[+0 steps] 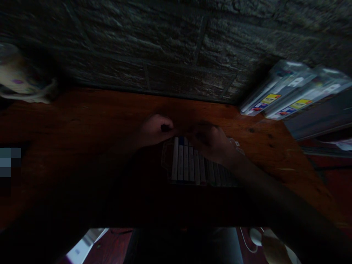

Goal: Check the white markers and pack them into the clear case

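The scene is very dark. A clear pack of marker pens [189, 165] lies flat on a reddish wooden table [90, 121], its white barrels side by side. My left hand [155, 129] is curled into a loose fist at the pack's far left corner. My right hand [210, 142] is also closed, resting over the pack's far right end and covering part of it. The two hands nearly meet above the pens. Whether either hand holds a pen is hidden by the darkness.
Two more clear marker packs [288, 93] lean against the dark brick wall [176, 47] at the far right. A pale object [22, 80] sits at the far left. White items [264, 238] lie below the table's near edge.
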Demonstrator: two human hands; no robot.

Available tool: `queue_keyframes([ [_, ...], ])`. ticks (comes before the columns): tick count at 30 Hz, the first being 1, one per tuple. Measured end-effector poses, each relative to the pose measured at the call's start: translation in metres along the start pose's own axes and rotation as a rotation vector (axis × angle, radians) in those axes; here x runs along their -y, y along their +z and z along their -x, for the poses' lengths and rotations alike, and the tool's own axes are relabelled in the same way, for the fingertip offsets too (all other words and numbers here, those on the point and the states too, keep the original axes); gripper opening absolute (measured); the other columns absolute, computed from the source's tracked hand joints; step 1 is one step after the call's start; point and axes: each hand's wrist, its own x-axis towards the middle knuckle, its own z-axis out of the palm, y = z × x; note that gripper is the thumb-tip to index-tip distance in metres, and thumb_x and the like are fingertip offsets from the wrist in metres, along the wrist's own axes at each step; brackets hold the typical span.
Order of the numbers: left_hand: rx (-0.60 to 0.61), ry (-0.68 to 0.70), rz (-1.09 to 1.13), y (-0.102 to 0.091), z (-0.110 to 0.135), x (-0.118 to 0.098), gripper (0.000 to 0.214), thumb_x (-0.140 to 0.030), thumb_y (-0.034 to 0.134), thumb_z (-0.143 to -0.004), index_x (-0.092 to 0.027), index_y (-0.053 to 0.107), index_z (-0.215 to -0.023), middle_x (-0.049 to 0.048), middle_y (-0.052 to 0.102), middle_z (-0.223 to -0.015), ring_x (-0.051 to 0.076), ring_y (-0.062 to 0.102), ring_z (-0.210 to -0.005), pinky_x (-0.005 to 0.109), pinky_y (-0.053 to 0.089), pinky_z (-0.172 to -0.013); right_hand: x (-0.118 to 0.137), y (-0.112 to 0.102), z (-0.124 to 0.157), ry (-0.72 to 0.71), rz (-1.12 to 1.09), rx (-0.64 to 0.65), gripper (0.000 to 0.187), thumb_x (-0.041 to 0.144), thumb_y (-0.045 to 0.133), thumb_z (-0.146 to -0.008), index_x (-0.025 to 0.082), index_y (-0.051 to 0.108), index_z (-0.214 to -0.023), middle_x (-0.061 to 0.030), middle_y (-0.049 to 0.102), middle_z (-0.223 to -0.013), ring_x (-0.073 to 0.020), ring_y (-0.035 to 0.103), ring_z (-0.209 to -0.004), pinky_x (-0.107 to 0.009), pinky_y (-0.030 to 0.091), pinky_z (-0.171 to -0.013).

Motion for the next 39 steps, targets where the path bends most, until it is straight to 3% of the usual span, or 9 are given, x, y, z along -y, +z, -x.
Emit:
queue_keyframes([
  [8, 0.006, 0.027, -0.010, 0.000, 0.002, 0.004, 0.023, -0.033, 0.064, -0.090, -0.017, 0.070, -0.074, -0.0005, 0.068, -0.071, 0.013, 0.060, -0.068, 0.027, 0.039, -0.063, -0.004, -0.005, 0.002, 0.029, 0.127, -0.022, 0.031, 0.030, 0.053, -0.098, 0.016, 0.069, -0.077, -0.0088, 0.068, -0.081, -0.0189, 0.061, -0.073, -0.034, 0.042, -0.067],
  [15, -0.008, 0.063, -0.035, -0.001, 0.002, 0.004, 0.026, -0.033, 0.064, -0.090, -0.017, 0.067, -0.070, -0.0011, 0.064, -0.067, 0.013, 0.059, -0.065, 0.027, 0.038, -0.061, -0.004, -0.005, 0.002, -0.004, 0.060, -0.006, 0.033, 0.030, 0.052, -0.100, 0.016, 0.069, -0.075, -0.0081, 0.068, -0.081, -0.0181, 0.062, -0.074, -0.033, 0.042, -0.068],
  [22, 0.002, 0.076, -0.023, -0.002, 0.002, 0.003, 0.025, -0.031, 0.064, -0.089, -0.018, 0.065, -0.068, -0.0020, 0.062, -0.065, 0.012, 0.057, -0.062, 0.028, 0.038, -0.060, -0.004, -0.005, 0.003, -0.019, 0.225, -0.065, 0.034, 0.031, 0.050, -0.100, 0.013, 0.070, -0.078, -0.0109, 0.067, -0.082, -0.0215, 0.061, -0.078, -0.035, 0.042, -0.070],
  [30, 0.010, 0.096, -0.016, -0.004, 0.003, 0.001, 0.024, -0.029, 0.063, -0.089, -0.018, 0.065, -0.068, -0.0008, 0.063, -0.068, 0.014, 0.059, -0.066, 0.028, 0.040, -0.061, -0.006, -0.002, 0.001, -0.023, 0.193, -0.082, 0.037, 0.030, 0.049, -0.100, 0.015, 0.067, -0.072, -0.0092, 0.065, -0.077, -0.0195, 0.060, -0.074, -0.035, 0.042, -0.069],
  [36, 0.048, 0.104, -0.023, -0.006, 0.004, 0.003, 0.023, -0.028, 0.062, -0.088, -0.018, 0.065, -0.068, -0.0008, 0.063, -0.067, 0.014, 0.059, -0.065, 0.028, 0.041, -0.063, -0.014, -0.023, 0.003, 0.031, 0.096, -0.133, 0.034, 0.031, 0.051, -0.098, 0.016, 0.067, -0.072, -0.0075, 0.067, -0.076, -0.0174, 0.062, -0.069, -0.033, 0.042, -0.065],
  [39, 0.075, 0.148, 0.000, -0.009, 0.004, 0.003, 0.022, -0.027, 0.061, -0.088, -0.018, 0.065, -0.068, -0.0005, 0.064, -0.067, 0.014, 0.060, -0.065, 0.028, 0.042, -0.064, -0.025, -0.037, 0.013, 0.040, 0.004, -0.084, 0.024, 0.025, 0.054, -0.093, 0.016, 0.069, -0.076, -0.0067, 0.070, -0.079, -0.0172, 0.064, -0.071, -0.031, 0.045, -0.066],
])
